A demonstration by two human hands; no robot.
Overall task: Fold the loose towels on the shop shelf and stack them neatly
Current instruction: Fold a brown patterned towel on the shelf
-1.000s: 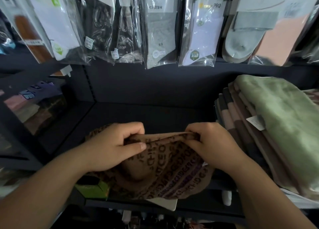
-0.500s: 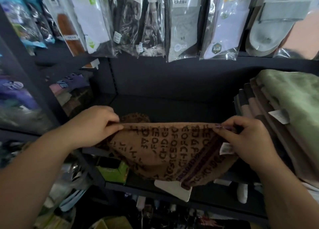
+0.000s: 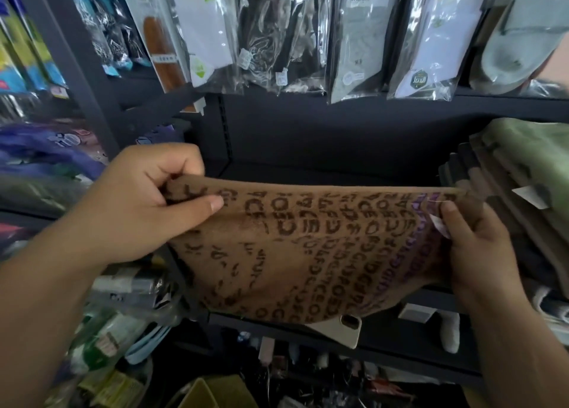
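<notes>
Our left hand [image 3: 144, 204] is raised at mid-left, knuckles up. Its fingers are curled over the top left corner of the brown towel [image 3: 323, 247] and the thumb is pressed flat on the near face, a firm pinch. Our right hand [image 3: 480, 247] is at the right, a bit lower. Its thumb is on the near face and its fingers are behind the cloth, pinching the top right corner just beside a small white tag [image 3: 438, 227].

The towel is off the surface, held in the air in front of the dark shelf [image 3: 308, 176]. Its long axis runs left to right and its top edge is pulled nearly straight between the hands. The rest hangs down, with the lettered face toward us and purple stripes at the right end.

A stack of folded towels [image 3: 523, 167], green on top, sits on the shelf's right side, close to the right hand. Bagged socks [image 3: 354, 38] hang in a row above. Cluttered, blurry shop goods fill the left and the near bottom.
</notes>
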